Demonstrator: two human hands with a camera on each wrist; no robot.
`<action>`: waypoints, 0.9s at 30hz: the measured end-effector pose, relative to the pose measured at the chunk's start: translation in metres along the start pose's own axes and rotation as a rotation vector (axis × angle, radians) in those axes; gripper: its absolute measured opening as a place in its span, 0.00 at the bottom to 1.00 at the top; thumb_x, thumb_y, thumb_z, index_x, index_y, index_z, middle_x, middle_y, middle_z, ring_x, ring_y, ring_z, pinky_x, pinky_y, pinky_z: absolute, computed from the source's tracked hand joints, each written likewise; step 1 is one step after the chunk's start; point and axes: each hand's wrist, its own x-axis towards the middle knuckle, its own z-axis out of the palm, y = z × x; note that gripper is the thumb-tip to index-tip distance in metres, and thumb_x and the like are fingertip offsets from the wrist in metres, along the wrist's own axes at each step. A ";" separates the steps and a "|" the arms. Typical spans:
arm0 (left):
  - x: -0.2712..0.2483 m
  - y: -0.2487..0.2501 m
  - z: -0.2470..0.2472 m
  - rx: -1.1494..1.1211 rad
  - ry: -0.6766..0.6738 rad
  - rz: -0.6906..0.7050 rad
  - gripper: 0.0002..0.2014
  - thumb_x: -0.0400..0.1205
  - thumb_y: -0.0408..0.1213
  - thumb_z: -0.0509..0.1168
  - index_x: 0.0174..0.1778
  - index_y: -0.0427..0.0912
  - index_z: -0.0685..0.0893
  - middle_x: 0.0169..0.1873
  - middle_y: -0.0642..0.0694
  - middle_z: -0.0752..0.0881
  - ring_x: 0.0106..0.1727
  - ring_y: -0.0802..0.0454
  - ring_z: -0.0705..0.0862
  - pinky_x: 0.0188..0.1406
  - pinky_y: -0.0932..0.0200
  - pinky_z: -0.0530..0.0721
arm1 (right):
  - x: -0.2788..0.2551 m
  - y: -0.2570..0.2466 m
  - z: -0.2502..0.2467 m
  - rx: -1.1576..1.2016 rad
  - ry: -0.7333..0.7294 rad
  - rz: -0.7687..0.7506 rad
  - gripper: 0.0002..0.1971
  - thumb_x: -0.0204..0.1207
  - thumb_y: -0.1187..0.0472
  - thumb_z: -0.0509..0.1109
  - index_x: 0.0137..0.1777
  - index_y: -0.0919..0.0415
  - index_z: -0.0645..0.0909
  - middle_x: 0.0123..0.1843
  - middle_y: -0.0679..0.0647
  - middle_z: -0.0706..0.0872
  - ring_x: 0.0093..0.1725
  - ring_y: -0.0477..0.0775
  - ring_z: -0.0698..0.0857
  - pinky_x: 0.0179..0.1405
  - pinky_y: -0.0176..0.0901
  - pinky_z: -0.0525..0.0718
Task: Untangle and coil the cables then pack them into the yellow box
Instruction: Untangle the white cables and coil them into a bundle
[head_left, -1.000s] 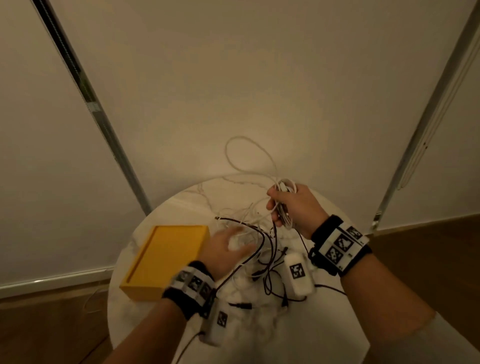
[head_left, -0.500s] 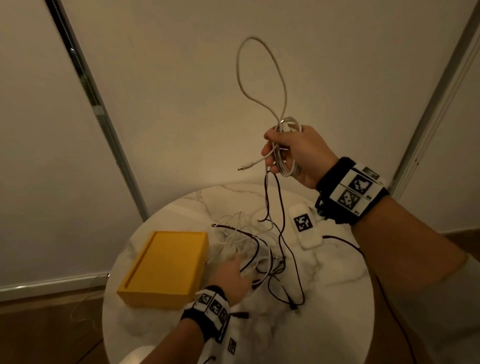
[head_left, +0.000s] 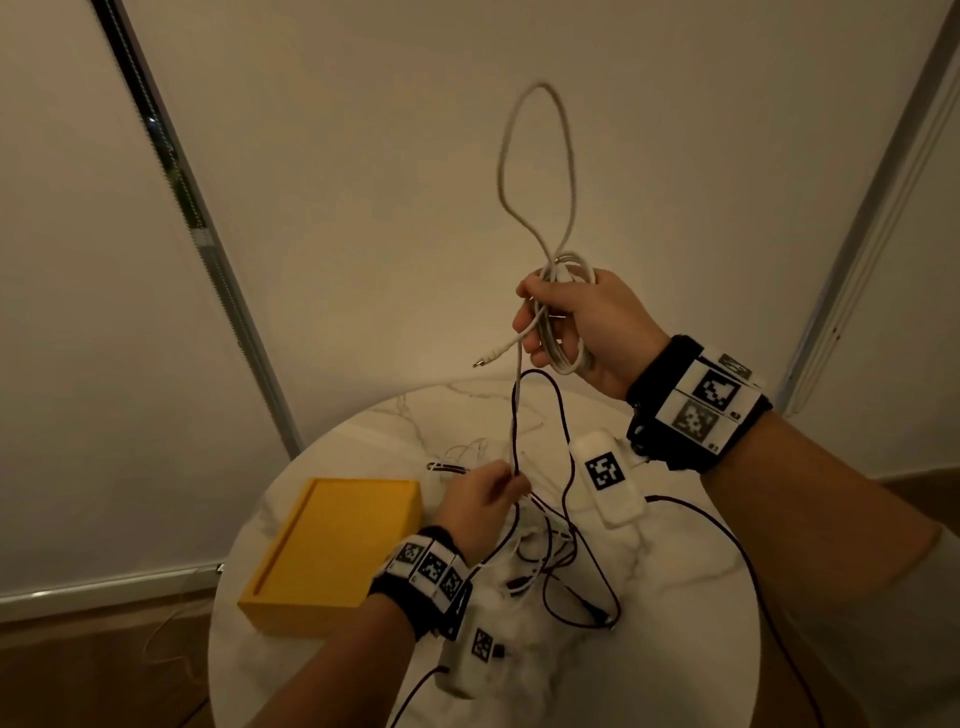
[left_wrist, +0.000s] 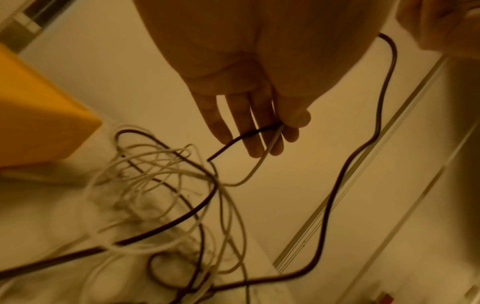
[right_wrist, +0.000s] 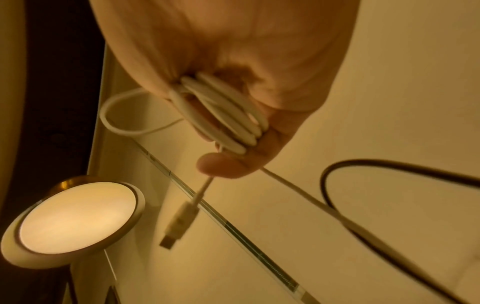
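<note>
**Dim, warm, soft at the edges**

Low amber light throughout. From my right wrist view a round lamp (right_wrist: 78, 216) glows, the brightest thing I see, no harsh glare. Head view is dark and grainy; wall lines bow outward at the frame edges. My left wrist view is motion-smeared: the cable tangle (left_wrist: 166, 195) blurs, the yellow box (left_wrist: 33, 115) is soft. My right hand (right_wrist: 233, 61) sits close and unfocused.

The tangled cables (left_wrist: 166, 205) blur together; individual strands cannot be told apart.
</note>
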 end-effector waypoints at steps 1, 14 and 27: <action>-0.003 -0.009 0.005 0.029 -0.013 -0.015 0.09 0.87 0.44 0.63 0.44 0.47 0.84 0.42 0.49 0.89 0.46 0.52 0.87 0.50 0.55 0.86 | 0.000 0.003 -0.003 0.005 0.024 -0.020 0.08 0.88 0.64 0.64 0.48 0.66 0.81 0.35 0.61 0.86 0.28 0.56 0.84 0.25 0.45 0.83; -0.026 -0.072 0.023 0.493 -0.354 -0.067 0.21 0.90 0.32 0.55 0.81 0.46 0.70 0.83 0.47 0.67 0.84 0.50 0.63 0.82 0.56 0.64 | 0.004 -0.016 -0.024 0.146 0.138 -0.180 0.09 0.89 0.64 0.62 0.48 0.66 0.80 0.36 0.62 0.85 0.28 0.56 0.82 0.27 0.44 0.82; -0.011 0.006 0.007 -0.157 0.001 0.006 0.35 0.81 0.63 0.62 0.84 0.64 0.59 0.81 0.61 0.66 0.79 0.61 0.65 0.79 0.53 0.66 | -0.009 -0.002 0.002 -0.038 -0.080 0.071 0.09 0.88 0.64 0.64 0.48 0.68 0.82 0.34 0.61 0.86 0.27 0.56 0.83 0.25 0.45 0.85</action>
